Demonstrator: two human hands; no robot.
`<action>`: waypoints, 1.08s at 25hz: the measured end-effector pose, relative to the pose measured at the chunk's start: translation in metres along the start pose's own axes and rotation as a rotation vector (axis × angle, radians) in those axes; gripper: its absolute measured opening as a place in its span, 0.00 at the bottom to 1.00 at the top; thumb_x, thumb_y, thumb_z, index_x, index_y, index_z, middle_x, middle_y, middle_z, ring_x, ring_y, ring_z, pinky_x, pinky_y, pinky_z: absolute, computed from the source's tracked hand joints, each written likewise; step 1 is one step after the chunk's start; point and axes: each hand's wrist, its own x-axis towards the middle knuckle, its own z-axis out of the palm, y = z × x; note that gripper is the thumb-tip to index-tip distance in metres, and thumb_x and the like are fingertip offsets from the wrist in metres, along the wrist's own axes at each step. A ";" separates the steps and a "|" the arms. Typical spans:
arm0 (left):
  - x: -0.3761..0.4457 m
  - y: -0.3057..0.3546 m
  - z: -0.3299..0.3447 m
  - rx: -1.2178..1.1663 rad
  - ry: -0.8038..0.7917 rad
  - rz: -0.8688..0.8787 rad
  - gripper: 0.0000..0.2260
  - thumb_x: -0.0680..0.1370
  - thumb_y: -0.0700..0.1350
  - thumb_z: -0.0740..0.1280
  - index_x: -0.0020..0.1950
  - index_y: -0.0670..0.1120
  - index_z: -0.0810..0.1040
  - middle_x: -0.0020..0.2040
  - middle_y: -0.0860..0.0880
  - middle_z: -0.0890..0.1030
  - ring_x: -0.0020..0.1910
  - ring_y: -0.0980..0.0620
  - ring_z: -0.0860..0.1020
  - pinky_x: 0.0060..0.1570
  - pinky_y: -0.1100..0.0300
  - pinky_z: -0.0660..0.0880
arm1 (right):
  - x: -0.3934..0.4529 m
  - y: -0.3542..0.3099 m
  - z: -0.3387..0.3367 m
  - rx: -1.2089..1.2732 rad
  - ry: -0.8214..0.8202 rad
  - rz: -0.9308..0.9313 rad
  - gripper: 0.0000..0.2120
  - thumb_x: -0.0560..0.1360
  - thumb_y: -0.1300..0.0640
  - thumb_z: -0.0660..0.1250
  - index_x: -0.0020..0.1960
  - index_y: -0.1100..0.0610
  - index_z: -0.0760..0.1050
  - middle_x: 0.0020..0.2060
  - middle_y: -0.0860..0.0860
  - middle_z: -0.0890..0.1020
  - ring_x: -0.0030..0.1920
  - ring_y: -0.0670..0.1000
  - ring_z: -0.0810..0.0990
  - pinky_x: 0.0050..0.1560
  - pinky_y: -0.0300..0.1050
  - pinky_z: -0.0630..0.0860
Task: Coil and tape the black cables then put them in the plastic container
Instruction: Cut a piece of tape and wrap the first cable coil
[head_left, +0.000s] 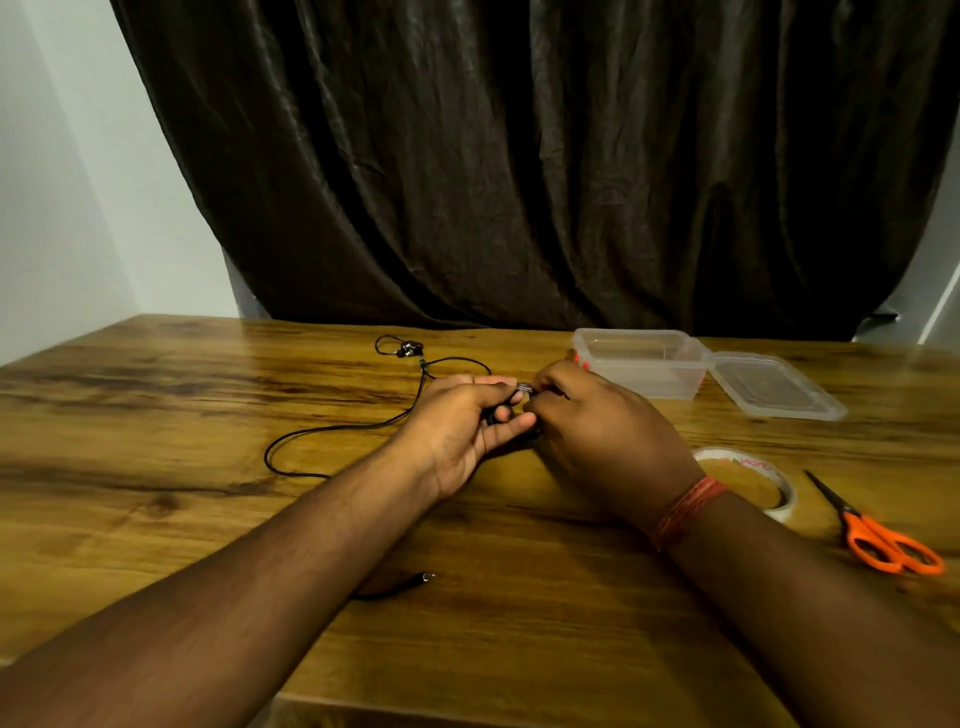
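Black cable (343, 427) trails left of both hands; left hand (462, 431) and right hand (605, 441) pinch its end between them, grip partly hidden. Container (641, 364) beyond right hand.

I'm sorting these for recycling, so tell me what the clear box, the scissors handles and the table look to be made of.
The clear rectangular container looks like thin translucent plastic: the table shows through its walls. The orange scissors handles seem to be glossy moulded plastic, with dark blades, probably metal. The brown table shows wood grain and knots with a slight sheen; solid wood or laminate, I cannot tell.
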 end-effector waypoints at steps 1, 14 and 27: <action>0.000 0.000 0.000 0.005 -0.011 0.013 0.04 0.79 0.31 0.64 0.52 0.34 0.76 0.37 0.42 0.79 0.25 0.57 0.74 0.28 0.62 0.79 | 0.000 0.000 0.000 0.025 0.012 0.014 0.08 0.76 0.55 0.67 0.52 0.56 0.78 0.49 0.53 0.78 0.44 0.56 0.79 0.38 0.51 0.78; 0.003 -0.015 -0.005 0.325 -0.184 0.114 0.01 0.78 0.36 0.67 0.48 0.40 0.78 0.34 0.44 0.78 0.26 0.55 0.78 0.31 0.58 0.82 | -0.001 0.016 -0.010 0.377 -0.023 0.276 0.05 0.74 0.52 0.69 0.49 0.51 0.79 0.44 0.46 0.80 0.47 0.48 0.78 0.47 0.50 0.76; 0.000 -0.016 -0.001 0.668 -0.082 0.251 0.12 0.77 0.38 0.70 0.58 0.48 0.75 0.46 0.47 0.83 0.41 0.52 0.83 0.37 0.54 0.80 | -0.002 0.027 -0.001 0.973 -0.155 0.999 0.03 0.73 0.56 0.70 0.42 0.55 0.76 0.26 0.53 0.80 0.24 0.50 0.75 0.28 0.42 0.70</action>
